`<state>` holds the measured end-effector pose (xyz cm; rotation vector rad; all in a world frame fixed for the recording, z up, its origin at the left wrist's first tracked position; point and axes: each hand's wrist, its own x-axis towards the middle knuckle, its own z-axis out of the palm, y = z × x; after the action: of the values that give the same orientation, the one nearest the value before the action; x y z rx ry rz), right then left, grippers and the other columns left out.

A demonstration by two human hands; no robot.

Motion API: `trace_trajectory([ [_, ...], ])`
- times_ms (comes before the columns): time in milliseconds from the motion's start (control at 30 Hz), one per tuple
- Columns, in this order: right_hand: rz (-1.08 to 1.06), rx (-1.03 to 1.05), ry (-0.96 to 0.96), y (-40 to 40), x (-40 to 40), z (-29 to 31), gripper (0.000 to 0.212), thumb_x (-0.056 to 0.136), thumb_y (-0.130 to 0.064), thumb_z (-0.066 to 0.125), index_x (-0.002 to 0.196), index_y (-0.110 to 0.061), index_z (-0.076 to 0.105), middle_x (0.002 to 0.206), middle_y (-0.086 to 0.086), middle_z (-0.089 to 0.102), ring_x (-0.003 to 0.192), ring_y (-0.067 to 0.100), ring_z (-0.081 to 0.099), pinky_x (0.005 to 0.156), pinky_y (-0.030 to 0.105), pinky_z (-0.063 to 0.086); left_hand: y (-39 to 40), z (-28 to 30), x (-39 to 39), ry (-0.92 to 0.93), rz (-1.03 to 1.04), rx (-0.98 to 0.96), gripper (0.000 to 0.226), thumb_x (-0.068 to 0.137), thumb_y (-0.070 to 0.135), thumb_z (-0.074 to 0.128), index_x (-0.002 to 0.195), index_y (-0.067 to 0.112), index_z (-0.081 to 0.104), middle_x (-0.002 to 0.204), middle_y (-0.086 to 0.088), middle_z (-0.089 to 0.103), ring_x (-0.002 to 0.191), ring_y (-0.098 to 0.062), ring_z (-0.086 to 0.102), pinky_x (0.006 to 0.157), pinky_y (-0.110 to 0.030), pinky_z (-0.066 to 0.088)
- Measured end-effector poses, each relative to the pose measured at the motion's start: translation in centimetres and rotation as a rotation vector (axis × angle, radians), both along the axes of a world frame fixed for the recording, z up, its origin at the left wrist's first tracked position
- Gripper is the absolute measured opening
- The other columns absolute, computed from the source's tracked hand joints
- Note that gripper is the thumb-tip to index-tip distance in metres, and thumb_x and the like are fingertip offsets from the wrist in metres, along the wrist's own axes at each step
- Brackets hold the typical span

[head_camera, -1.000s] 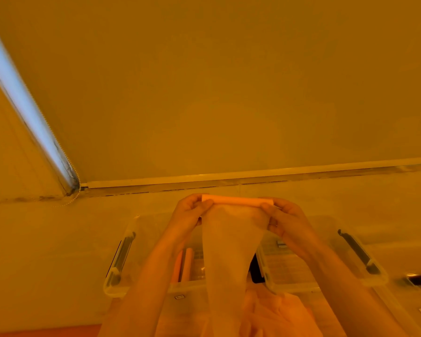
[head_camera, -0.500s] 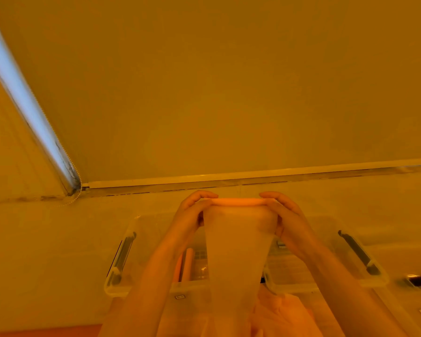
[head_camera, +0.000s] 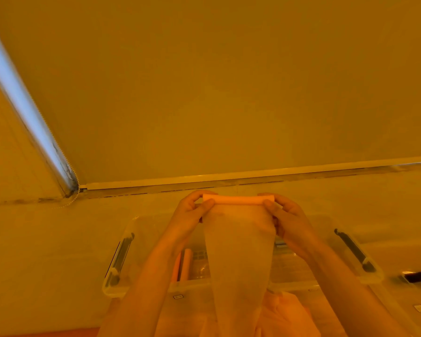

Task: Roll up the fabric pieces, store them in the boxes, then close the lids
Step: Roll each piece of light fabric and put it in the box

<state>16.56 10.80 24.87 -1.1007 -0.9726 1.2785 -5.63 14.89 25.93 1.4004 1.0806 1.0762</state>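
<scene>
Sitting on the pale surface (head_camera: 46, 251), a clear box (head_camera: 118, 260) holds two finished rolls (head_camera: 184, 263). Above it the left hand (head_camera: 192, 215) pinches one end of a half-rolled fabric piece (head_camera: 238, 239); the right hand (head_camera: 286, 218) pinches the other end, over a second box (head_camera: 357, 259).

Indoor room, type unclear, likely a home. Plain wall (head_camera: 229, 81) meets pale surface (head_camera: 34, 251) along a white trim strip (head_camera: 253, 175); bright window strip (head_camera: 22, 98) at left. Clear plastic boxes (head_camera: 122, 259) on surface, all amber-lit.
</scene>
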Motion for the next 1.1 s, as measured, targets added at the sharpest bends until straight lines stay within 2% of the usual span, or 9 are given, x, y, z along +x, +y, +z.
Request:
trace_trajectory([
  [67,-0.013,0.009,-0.022,-0.1,-0.1,0.0,0.022,0.096,-0.015,0.050,0.114,-0.019,0.064,0.102,0.012,0.064,0.083,0.025,0.064,0.057,0.028,0.055,-0.2,0.2,0.1,-0.037,-0.010,-0.022,0.018,0.093,0.014,0.056,0.102,0.026,0.065,0.084,0.010,0.073,0.076,-0.009,0.070,0.070,-0.027,0.058],
  [200,-0.033,0.002,0.052,0.0,-0.1,0.0,0.024,0.094,-0.007,0.052,0.113,-0.016,0.064,0.111,0.013,0.064,0.100,0.031,0.065,0.064,0.034,0.057,-0.3,0.3,0.4,-0.086,0.019,-0.041,0.024,0.093,0.005,0.053,0.094,0.024,0.068,0.084,0.011,0.070,0.076,-0.006,0.066,0.073,-0.029,0.054],
  [300,-0.062,0.026,0.029,-0.1,-0.2,0.2,0.021,0.091,-0.016,0.056,0.109,-0.013,0.066,0.117,0.012,0.061,0.103,0.032,0.062,0.067,0.035,0.056,-0.3,0.2,0.6,-0.060,0.066,-0.018,0.016,0.094,0.016,0.056,0.088,0.025,0.069,0.082,0.018,0.067,0.074,-0.002,0.060,0.070,-0.025,0.050],
  [433,-0.086,0.023,-0.035,0.1,-0.3,-0.1,0.031,0.090,-0.015,0.058,0.121,-0.019,0.062,0.118,0.010,0.059,0.105,0.031,0.062,0.077,0.041,0.057,-0.2,0.1,0.5,-0.027,0.091,-0.011,0.011,0.092,0.022,0.059,0.100,0.029,0.064,0.088,0.014,0.063,0.072,-0.002,0.062,0.067,-0.024,0.054],
  [567,-0.057,-0.024,-0.020,0.0,0.0,-0.4,0.033,0.090,-0.012,0.057,0.123,-0.008,0.060,0.117,0.016,0.064,0.106,0.032,0.062,0.084,0.042,0.054,-0.3,0.1,0.5,-0.028,0.078,-0.058,0.015,0.092,0.020,0.059,0.103,0.029,0.064,0.086,0.012,0.068,0.070,0.003,0.066,0.059,-0.014,0.050],
  [667,0.005,-0.011,-0.010,-0.3,0.2,-0.4,0.026,0.093,-0.010,0.053,0.117,-0.011,0.063,0.112,0.013,0.068,0.102,0.030,0.066,0.080,0.039,0.056,-0.4,0.0,0.3,-0.011,0.068,-0.051,0.013,0.092,0.018,0.058,0.098,0.028,0.064,0.083,0.011,0.071,0.074,0.000,0.068,0.061,-0.016,0.052],
  [800,0.034,0.009,-0.046,-0.6,0.0,-0.3,0.023,0.096,-0.015,0.051,0.114,-0.019,0.063,0.109,0.008,0.067,0.095,0.026,0.068,0.068,0.036,0.058,-0.7,0.0,0.2,-0.039,0.033,-0.060,0.016,0.093,0.017,0.057,0.101,0.029,0.066,0.087,0.009,0.071,0.077,-0.008,0.069,0.070,-0.030,0.058],
  [967,0.009,-0.011,0.055,-0.7,0.1,-0.3,0.024,0.095,-0.003,0.049,0.107,-0.015,0.066,0.111,0.013,0.064,0.098,0.032,0.065,0.063,0.033,0.056,-0.8,0.4,0.6,-0.136,0.036,-0.121,0.021,0.094,0.003,0.050,0.096,0.017,0.066,0.093,0.002,0.065,0.080,-0.013,0.064,0.068,-0.027,0.054],
  [1100,-0.026,0.020,0.018,-0.9,0.0,-0.3,0.017,0.094,-0.012,0.053,0.100,-0.015,0.068,0.112,0.011,0.062,0.098,0.030,0.063,0.062,0.032,0.057,-1.0,0.3,0.7,-0.099,0.058,-0.091,0.012,0.094,0.017,0.056,0.090,0.020,0.067,0.092,0.003,0.065,0.075,-0.010,0.062,0.064,-0.025,0.051],
])
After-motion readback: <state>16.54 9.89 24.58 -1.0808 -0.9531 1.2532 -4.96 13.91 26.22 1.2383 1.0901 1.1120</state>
